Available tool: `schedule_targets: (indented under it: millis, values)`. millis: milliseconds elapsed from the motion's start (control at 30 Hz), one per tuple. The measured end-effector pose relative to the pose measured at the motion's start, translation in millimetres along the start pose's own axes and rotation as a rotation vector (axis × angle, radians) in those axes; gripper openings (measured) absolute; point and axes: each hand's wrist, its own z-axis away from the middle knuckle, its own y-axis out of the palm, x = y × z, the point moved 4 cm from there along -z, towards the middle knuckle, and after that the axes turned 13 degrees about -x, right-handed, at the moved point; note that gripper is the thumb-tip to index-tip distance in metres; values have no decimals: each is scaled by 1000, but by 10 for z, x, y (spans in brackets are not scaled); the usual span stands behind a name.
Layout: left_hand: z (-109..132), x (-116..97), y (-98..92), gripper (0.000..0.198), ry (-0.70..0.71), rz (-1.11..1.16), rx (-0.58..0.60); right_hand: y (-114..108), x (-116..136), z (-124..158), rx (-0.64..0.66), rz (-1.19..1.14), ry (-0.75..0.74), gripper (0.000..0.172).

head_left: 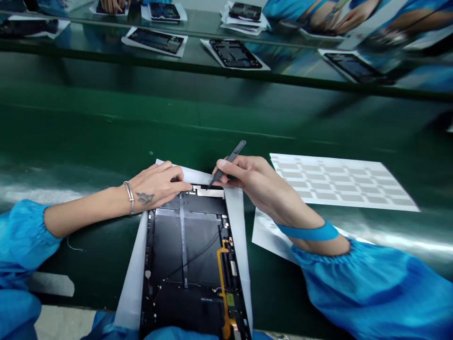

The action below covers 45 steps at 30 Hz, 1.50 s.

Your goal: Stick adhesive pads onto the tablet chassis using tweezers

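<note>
Blue cloth [180,333] at the bottom overlaps the near end of an open device [201,236], which lies on a white sheet [241,250] on the green desk [102,264]. An orange ribbon [220,269] runs along its right side. At its far edge, the left hand [161,185] rests with its fingers bent; whether its grip is pinching anything, I cannot tell. The right hand's [256,175] grip is clamped on dark tweezers [231,157], slanted, tips down beside a pale strip [212,192] at the device's far end. A bracelet [129,198] circles the left wrist, a blue band [311,232] the right forearm. Right of the right hand lies a label sheet [354,184]. Beyond, a shelf [102,40] carries more devices [233,53] on white paper, with other people's hands [357,18] farther back.
</note>
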Motion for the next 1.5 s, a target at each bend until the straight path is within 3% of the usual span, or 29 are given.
schedule_targets:
  millis: [767, 1500]
  values:
    - [15, 13, 13, 27, 16, 16, -42, -12, -29, -19, -8, -42, -1, 43]
    - [-20, 31, 28, 40, -39, 10, 39, -1, 11, -33, -9, 47, -108, 45]
